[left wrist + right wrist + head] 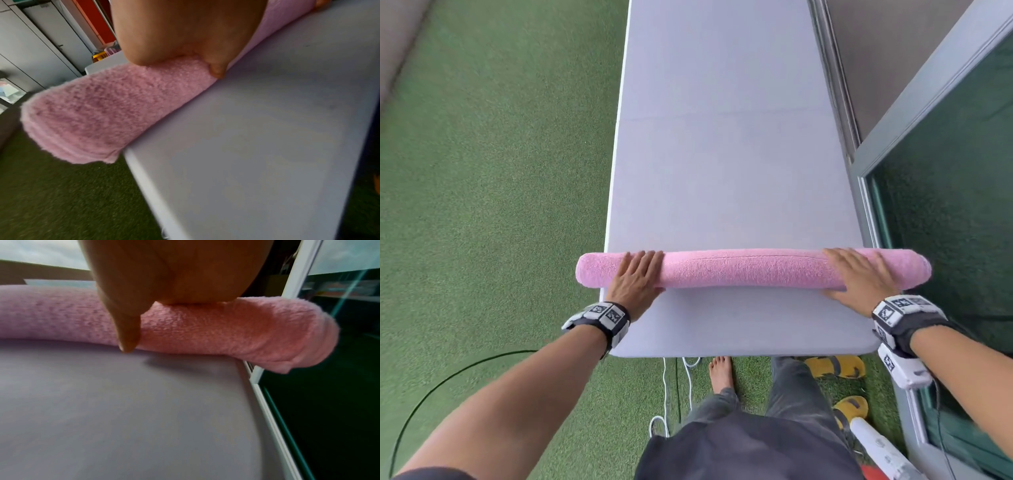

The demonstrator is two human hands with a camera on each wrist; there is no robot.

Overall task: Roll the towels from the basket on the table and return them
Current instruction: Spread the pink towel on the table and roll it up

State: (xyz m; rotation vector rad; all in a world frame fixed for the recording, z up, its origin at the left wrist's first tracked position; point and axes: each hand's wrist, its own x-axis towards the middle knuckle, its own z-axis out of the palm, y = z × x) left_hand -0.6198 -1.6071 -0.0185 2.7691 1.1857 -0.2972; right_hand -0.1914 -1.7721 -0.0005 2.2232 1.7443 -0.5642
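Flat hands [635, 279] on rolled pink towel [750, 269]

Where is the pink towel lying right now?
In the head view the rolled pink towel lies across the near part of the table, both ends past its edges, with the left hand and right hand resting on it.
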